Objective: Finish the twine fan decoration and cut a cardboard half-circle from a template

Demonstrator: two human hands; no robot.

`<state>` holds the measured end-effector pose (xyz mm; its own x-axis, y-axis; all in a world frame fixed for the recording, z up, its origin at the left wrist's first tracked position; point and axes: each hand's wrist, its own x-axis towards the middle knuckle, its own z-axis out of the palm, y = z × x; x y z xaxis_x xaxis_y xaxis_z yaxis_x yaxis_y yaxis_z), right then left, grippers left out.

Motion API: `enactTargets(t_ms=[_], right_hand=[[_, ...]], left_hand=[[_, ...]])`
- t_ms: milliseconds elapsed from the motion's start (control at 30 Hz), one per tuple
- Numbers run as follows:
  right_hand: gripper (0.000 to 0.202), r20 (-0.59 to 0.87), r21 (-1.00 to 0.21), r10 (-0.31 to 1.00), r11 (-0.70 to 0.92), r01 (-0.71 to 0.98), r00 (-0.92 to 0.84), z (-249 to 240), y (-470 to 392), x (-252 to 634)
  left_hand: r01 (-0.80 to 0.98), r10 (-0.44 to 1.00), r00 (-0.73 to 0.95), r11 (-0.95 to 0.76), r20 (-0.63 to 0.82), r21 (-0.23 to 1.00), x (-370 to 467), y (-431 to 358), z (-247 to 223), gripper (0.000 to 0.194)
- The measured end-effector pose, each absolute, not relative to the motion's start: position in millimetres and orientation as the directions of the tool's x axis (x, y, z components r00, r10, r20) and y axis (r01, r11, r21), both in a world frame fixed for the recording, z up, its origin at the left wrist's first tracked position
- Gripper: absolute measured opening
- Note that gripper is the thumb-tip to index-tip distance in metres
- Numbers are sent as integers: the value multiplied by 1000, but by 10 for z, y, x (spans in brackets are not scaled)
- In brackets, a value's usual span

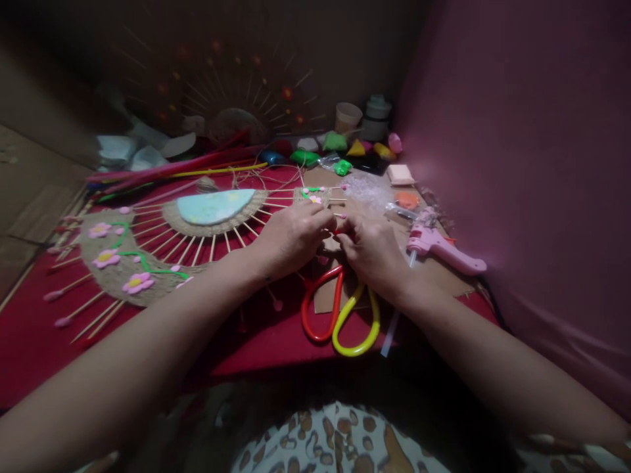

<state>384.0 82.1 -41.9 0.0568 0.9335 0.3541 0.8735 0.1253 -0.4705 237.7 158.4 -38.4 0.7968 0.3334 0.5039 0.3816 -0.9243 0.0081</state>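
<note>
My left hand [300,230] and my right hand [372,246] meet over the right end of a fan-shaped craft piece. Fingertips of both are pinched together around a small red piece [338,231], mostly hidden by them. The craft piece has a twine-wrapped band [116,279] with pink clay flowers and green vines, thin wooden sticks with pink-tipped ends, and a pale blue half-round centre [217,206]. My left forearm passes over part of it. Just below my hands lie scissors with one red and one yellow handle [355,322]; their blades are hidden.
A pink glue gun [444,248] with a clear glue stick lies right on cardboard [451,279]. Behind are colourful clay packets [335,141], a cup [348,118], a lidded jar [376,117] and coloured pipe-like strips [172,167]. A pink wall or cloth [517,164] bounds the right.
</note>
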Motion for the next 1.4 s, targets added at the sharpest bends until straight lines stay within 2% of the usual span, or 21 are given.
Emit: enactTargets(t_ms=[100, 200, 367, 433, 500, 533, 600, 700, 767, 833, 900, 1133, 1300, 1400], right_hand=[[16, 375, -441, 927, 154, 884, 26, -420, 820, 3835], [16, 375, -402, 927, 169, 900, -7, -430, 810, 3836], [18, 353, -255, 934, 157, 954, -59, -449, 797, 3827], [19, 337, -235, 939, 159, 959, -74, -450, 803, 3832], [15, 307, -292, 950, 150, 945, -56, -439, 817, 3862], [11, 283, -359, 958, 138, 923, -33, -429, 827, 3889], [6, 235, -575, 971, 108, 811, 37, -397, 854, 3962], [12, 173, -872, 960, 46, 488, 219, -337, 917, 4085], [6, 84, -966, 933, -9, 257, 351, -296, 973, 4149], [16, -29, -997, 922, -57, 60, 386, -255, 1034, 4190], [24, -90, -995, 939, -71, -69, 331, -212, 1094, 4211], [29, 1, -984, 953, 54, -167, 304, -83, 1264, 4232], [30, -180, -936, 946, -81, -341, 269, -72, 1397, 4281], [29, -199, -925, 943, -92, -370, 265, -57, 1475, 4311]], left_hand=[[330, 227, 824, -937, 520, -114, 2363, 1581, -375, 20], [264, 135, 845, -947, 517, -184, 2362, 1582, -362, 24], [251, 141, 870, -951, 472, -180, 2366, 1606, -353, 25], [262, 162, 882, -949, 443, -175, 2370, 1607, -351, 23], [280, 191, 892, -945, 409, -170, 2374, 1601, -355, 20], [291, 208, 897, -943, 391, -164, 2375, 1598, -359, 19], [314, 252, 901, -940, 353, -131, 2377, 1598, -372, 18], [330, 288, 900, -941, 326, -81, 2375, 1610, -382, 19], [328, 298, 900, -943, 318, -47, 2371, 1617, -366, 19], [329, 315, 899, -944, 305, 4, 2358, 1615, -320, 20], [348, 348, 891, -936, 292, 53, 2331, 1605, -249, 20], [414, 432, 849, -902, 305, 123, 2198, 1604, 20, 12], [462, 473, 859, -881, 196, 100, 2242, 1680, 98, 17], [519, 524, 840, -852, 144, 68, 2343, 1775, 138, 20]])
